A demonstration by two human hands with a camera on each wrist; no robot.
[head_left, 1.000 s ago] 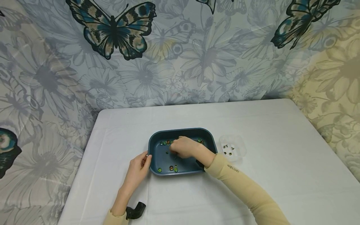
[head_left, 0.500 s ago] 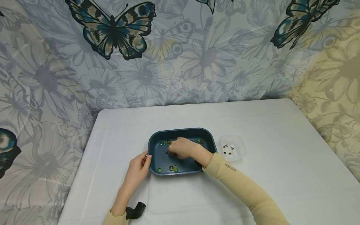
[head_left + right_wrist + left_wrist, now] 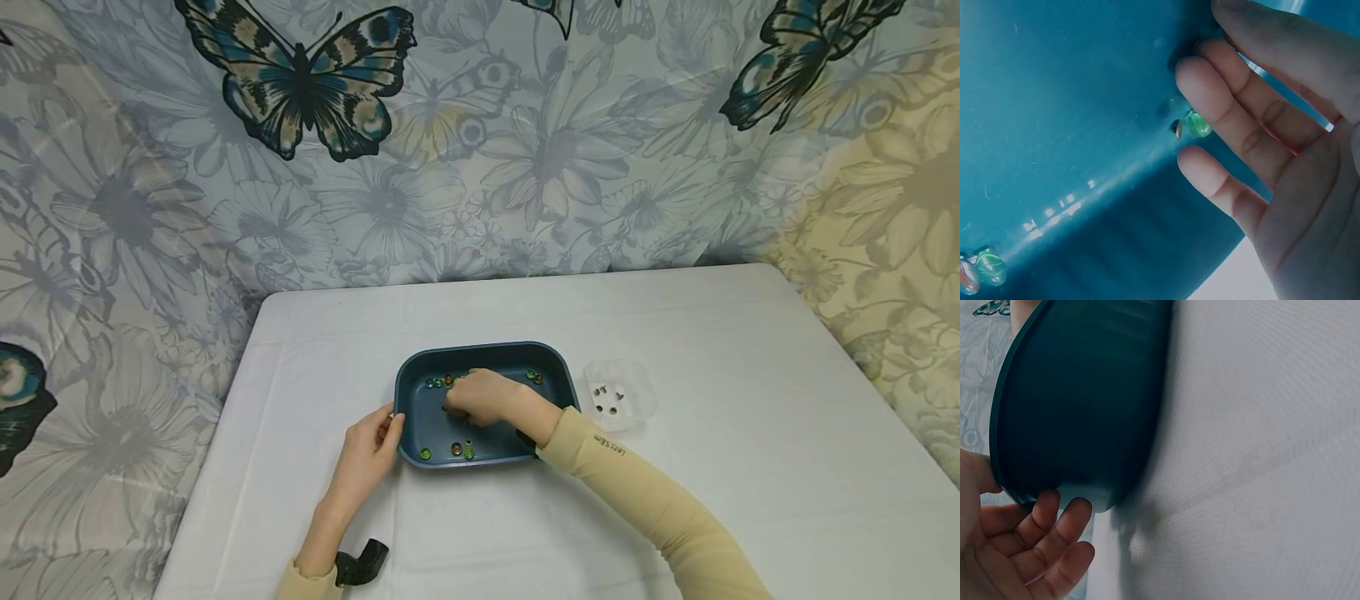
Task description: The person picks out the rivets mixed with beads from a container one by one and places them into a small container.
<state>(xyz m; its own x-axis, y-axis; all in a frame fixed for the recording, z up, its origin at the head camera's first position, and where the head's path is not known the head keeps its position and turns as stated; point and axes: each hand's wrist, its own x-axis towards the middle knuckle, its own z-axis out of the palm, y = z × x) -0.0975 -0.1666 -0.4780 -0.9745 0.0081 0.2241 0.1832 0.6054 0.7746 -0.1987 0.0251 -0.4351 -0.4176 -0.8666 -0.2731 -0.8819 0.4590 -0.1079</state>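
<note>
A dark blue tray [image 3: 433, 429] holds several glass marbles, among them a green marble [image 3: 425, 454] and a brown marble [image 3: 457, 448]. My left hand [image 3: 369, 446] grips its left rim, thumb over the edge and fingers [image 3: 1047, 512] against the outer wall. Inside the tray, my right hand [image 3: 486, 397] reaches down with bent fingers close to the floor. In the right wrist view, its thumb and forefinger tips lie at the top edge, and I cannot tell whether they pinch anything. Below the other fingers are a green marble [image 3: 1198, 124] and a small brass-coloured piece [image 3: 1177, 129].
Right of the tray stands a clear plastic box [image 3: 633, 392] with several small metallic pieces [image 3: 613, 410] in it. A white cloth [image 3: 720, 467] covers the table. Behind it hangs a butterfly-and-flower patterned fabric [image 3: 555, 167].
My right hand has shifted slightly left in the tray, covering most of a small dark piece that showed beside its fingertips. The left hand and the tray have stayed put.
</note>
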